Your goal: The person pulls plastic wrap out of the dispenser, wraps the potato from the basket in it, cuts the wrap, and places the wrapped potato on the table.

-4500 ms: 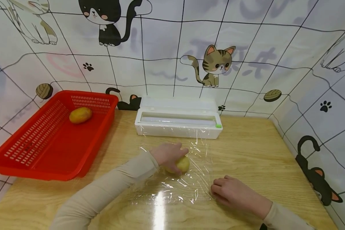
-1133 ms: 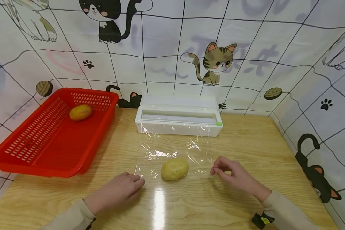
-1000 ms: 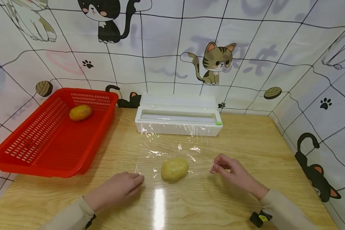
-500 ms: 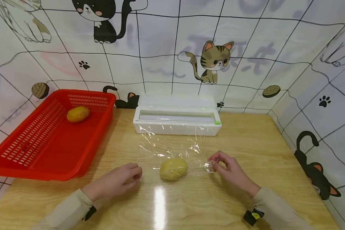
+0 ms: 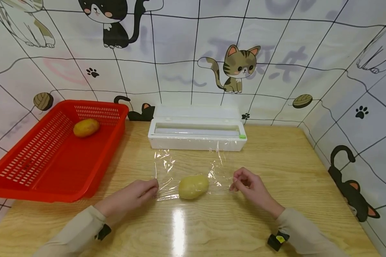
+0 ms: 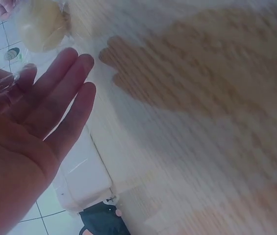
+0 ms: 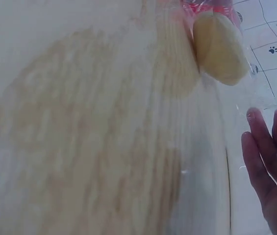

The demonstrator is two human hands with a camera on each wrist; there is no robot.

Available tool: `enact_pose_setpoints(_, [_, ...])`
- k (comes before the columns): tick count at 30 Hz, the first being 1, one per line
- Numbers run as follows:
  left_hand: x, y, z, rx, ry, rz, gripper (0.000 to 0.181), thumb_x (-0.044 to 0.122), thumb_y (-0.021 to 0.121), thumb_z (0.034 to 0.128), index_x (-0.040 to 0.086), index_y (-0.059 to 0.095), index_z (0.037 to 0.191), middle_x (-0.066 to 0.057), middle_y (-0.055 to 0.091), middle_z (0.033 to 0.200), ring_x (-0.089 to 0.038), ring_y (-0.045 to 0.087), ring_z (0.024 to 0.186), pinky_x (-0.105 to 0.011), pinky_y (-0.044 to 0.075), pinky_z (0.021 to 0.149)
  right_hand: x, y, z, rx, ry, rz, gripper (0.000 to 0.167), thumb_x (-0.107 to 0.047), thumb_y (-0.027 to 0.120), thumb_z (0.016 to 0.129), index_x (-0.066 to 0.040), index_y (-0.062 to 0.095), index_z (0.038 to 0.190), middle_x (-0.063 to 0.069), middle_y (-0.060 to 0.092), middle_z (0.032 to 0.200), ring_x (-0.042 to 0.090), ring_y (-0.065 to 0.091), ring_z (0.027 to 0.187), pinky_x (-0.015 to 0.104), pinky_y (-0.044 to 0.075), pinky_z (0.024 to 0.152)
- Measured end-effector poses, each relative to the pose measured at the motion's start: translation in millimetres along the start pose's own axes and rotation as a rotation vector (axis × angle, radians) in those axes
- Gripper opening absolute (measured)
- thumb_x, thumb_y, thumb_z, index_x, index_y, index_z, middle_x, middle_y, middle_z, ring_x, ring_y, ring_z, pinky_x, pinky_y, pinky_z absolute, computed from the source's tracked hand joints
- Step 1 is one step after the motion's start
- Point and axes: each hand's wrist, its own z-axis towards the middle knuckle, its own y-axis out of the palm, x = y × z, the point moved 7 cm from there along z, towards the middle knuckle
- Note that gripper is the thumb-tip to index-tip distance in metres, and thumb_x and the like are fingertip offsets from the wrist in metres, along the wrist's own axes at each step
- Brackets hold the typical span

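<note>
A yellow potato [image 5: 193,186] sits on the table among clear plastic wrap [image 5: 213,171], which runs from the white dispenser box [image 5: 197,143] behind it. Faint crease lines cross the potato; how far the film covers it I cannot tell. My left hand [image 5: 132,196] pinches the film's left edge. In the left wrist view, that hand's [image 6: 35,122] thumb and index finger meet on the film, other fingers extended. At the opposite edge my right hand [image 5: 252,187] pinches the film between thumb and fingers. The right wrist view shows the potato [image 7: 219,49] beyond the right hand's [image 7: 275,161] fingers.
A red perforated basket [image 5: 109,160] stands at the left, with another potato [image 5: 86,127] in it. The dispenser's lid is raised against the cat-patterned wall covering [image 5: 177,78]. Wooden tabletop [image 5: 276,157] extends to the right of the box.
Over four seconds ago my left hand was on the potato; it later moved left. Half a second ago it was apart from the film; now it pinches the left edge. The film there is spread out.
</note>
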Motion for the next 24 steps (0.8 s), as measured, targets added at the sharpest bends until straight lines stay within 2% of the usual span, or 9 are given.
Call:
enact_pose_setpoints(6, [0.2, -1.2, 0.9, 0.027, 0.024, -0.041, 0.013, 0.007, 0.045, 0.1019, 0.01, 0.05, 0.09, 0.012, 0.045, 0.067, 0.0, 0.042, 0.058, -0.02, 0.039, 0.052, 6.6, 0.0, -0.6, 0.058, 0.081, 0.009, 0.004, 0.008, 0.05, 0.095, 0.006, 0.052, 0.099, 0.016, 0.058, 0.071, 0.025, 0.061, 0.056, 0.036, 0.052, 0.052])
enact_pose_setpoints(15, [-13.2, -2.1, 4.5, 0.008, -0.104, -0.122, 0.016, 0.007, 0.042, 0.1032, 0.009, 0.052, 0.091, 0.006, 0.066, 0.072, -0.007, 0.06, 0.065, -0.026, 0.048, 0.063, 15.3, 0.2, -0.5, 0.078, 0.194, -0.012, 0.007, -0.002, 0.046, 0.101, 0.005, 0.047, 0.099, 0.017, 0.056, 0.069, 0.023, 0.056, 0.049, 0.036, 0.05, 0.045])
enact_pose_setpoints(19, [-19.9, -4.5, 11.3, 0.043, -0.121, -0.142, 0.012, 0.002, 0.044, 0.1014, 0.004, 0.05, 0.091, 0.002, 0.066, 0.066, -0.009, 0.063, 0.059, -0.027, 0.051, 0.058, 20.1, -1.3, 0.3, 0.114, 0.264, -0.05, 0.008, -0.003, 0.049, 0.1, 0.005, 0.048, 0.099, 0.015, 0.055, 0.067, 0.021, 0.054, 0.047, 0.034, 0.049, 0.045])
enact_pose_setpoints(24, [-29.9, -5.6, 20.4, 0.076, -0.179, -0.193, 0.011, -0.002, 0.046, 0.0994, 0.0, 0.051, 0.09, 0.001, 0.063, 0.059, -0.011, 0.062, 0.053, -0.027, 0.052, 0.051, 23.4, -1.9, 1.0, 0.171, 0.33, -0.089, 0.007, 0.0, 0.055, 0.096, 0.006, 0.052, 0.098, 0.012, 0.054, 0.068, 0.018, 0.054, 0.046, 0.034, 0.051, 0.045])
